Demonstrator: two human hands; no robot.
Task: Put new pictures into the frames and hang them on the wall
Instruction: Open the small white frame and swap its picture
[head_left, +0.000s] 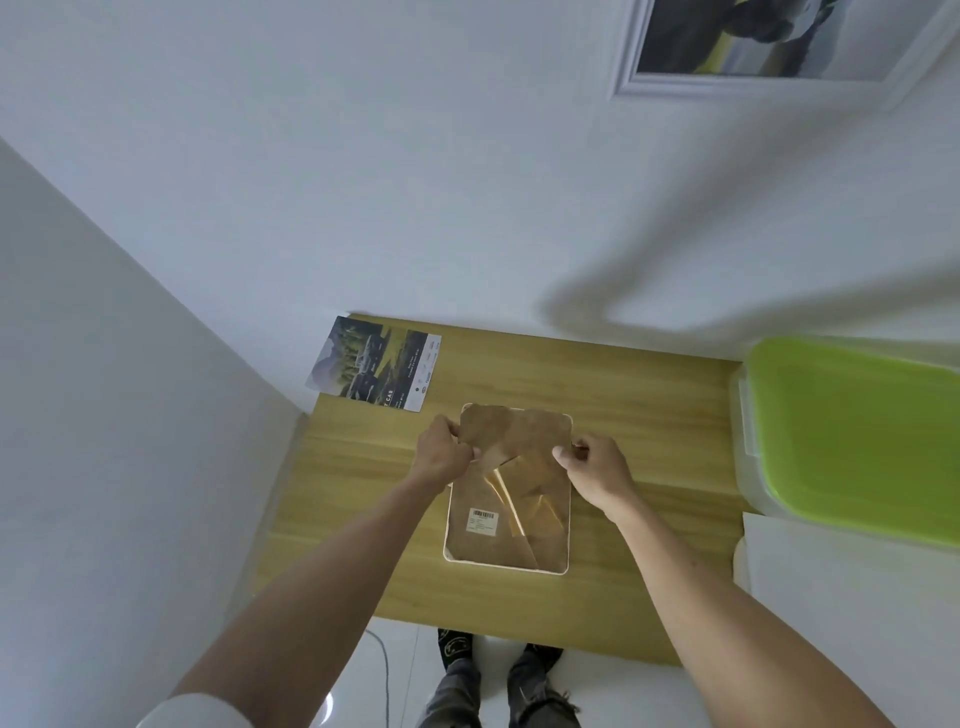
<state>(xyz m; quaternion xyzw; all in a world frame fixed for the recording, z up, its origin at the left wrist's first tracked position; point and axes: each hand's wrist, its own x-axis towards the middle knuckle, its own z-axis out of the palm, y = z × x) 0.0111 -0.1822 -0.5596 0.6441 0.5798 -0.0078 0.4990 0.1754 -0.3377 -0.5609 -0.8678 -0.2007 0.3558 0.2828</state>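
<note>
Brown film (511, 436) pinched by left hand (441, 452), right hand (597, 470); apparently peeling.

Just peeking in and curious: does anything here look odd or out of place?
The printed picture sticks out past the table's far left corner. The brown paper on the clear sheet is half peeled and crumpled between both hands; that looks deliberate.

Forearms bare; white sleeve (200, 709) at left elbow; grey ripped jeans (540, 691); black patterned shoes (454, 644).
</note>
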